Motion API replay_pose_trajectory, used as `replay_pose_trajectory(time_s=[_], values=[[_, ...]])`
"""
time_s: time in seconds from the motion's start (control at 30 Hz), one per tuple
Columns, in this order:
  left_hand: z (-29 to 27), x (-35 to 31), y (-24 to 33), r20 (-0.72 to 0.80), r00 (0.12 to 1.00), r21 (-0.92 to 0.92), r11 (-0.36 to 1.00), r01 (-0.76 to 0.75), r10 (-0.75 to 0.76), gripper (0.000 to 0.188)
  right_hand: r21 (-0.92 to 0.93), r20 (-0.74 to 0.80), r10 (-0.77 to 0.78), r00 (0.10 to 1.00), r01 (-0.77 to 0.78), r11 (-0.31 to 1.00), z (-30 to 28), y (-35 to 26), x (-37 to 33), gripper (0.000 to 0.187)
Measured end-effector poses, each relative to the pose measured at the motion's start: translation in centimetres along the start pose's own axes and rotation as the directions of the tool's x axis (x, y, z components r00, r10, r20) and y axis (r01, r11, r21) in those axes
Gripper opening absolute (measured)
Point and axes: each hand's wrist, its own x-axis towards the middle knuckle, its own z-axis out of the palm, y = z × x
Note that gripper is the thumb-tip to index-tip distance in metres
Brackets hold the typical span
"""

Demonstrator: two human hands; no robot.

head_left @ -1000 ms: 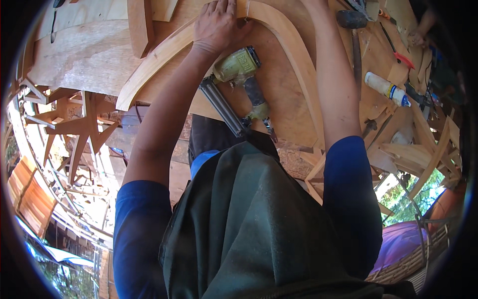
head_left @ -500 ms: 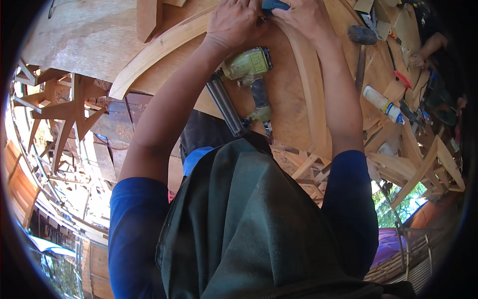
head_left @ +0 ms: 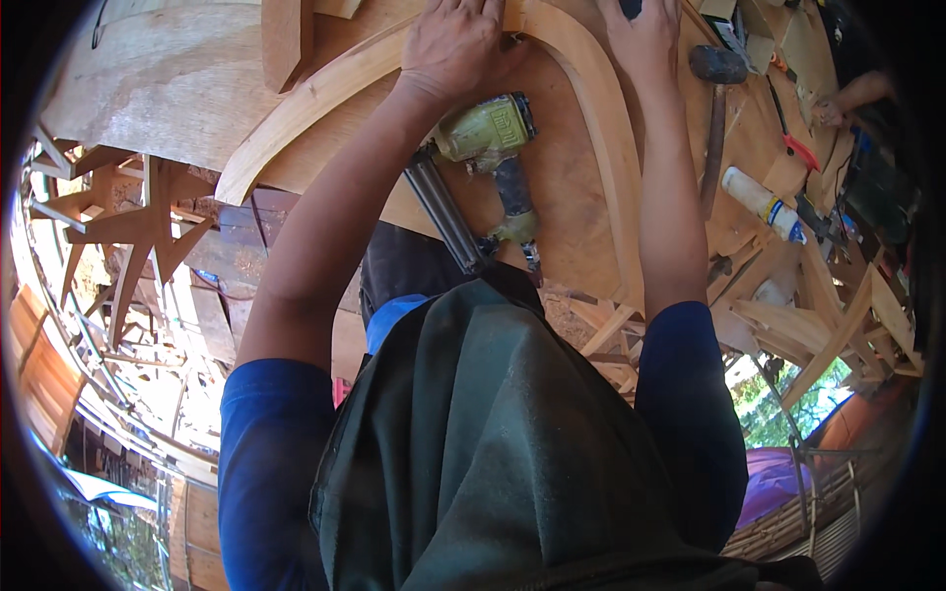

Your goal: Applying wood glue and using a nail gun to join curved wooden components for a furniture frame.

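A pale curved wooden piece (head_left: 611, 128), shaped like an arch, lies on the plywood worktop with its bend at the top edge of the view. My left hand (head_left: 455, 41) grips it near the bend, thumb toward the inner side; the fingertips are partly cut off. Apart from the arch, to its right, my right hand (head_left: 645, 34) is closed on a small dark blue object (head_left: 631, 8), mostly hidden and cut off by the picture edge. Inside the arch rests a green and black nail gun (head_left: 488, 133), touched by neither hand.
On the right lie a mallet (head_left: 717, 67), a white bottle (head_left: 759, 202), a red-handled tool (head_left: 800, 153) and wood offcuts. Another person's hand (head_left: 833, 110) is at the far right. Angular wooden frames (head_left: 138, 227) stand at left. An upright wooden board (head_left: 286, 44) is at upper left.
My right hand has moved right, away from the arch's bend, carrying the dark blue object. My left hand stays on the arch, slightly shifted. The bend now shows between the hands.
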Motion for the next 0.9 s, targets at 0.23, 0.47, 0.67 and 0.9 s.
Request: replay_pose_trajectory(time_s=[0.23, 0.47, 0.67, 0.9], values=[[0.2, 0.1, 0.0, -0.026, 0.999, -0.067, 0.997, -0.025, 0.023, 0.066, 0.110, 0.191, 0.220, 0.957, -0.243, 0.964, -6.2, -4.5, -8.4, 0.053], [1.3, 0.0, -0.7, -0.088, 0.995, -0.039, 0.998, -0.049, 0.045, 0.064, 0.035, 0.562, 0.295, 0.773, -0.379, 0.925, -7.9, -12.5, -15.2, 0.074], [0.8, 0.8, 0.0, -0.058, 0.998, 0.062, 0.998, -0.030, 0.034, 0.065, 0.048, 0.694, 0.481, 0.535, -0.701, 0.711, -5.8, -13.0, -16.9, 0.061], [2.6, 0.7, -0.9, -0.120, 0.989, 0.127, 0.989, -0.070, 0.086, 0.073, 0.345, 0.732, 0.470, 0.493, -0.863, 0.369, -13.8, -12.9, -17.1, 0.019]])
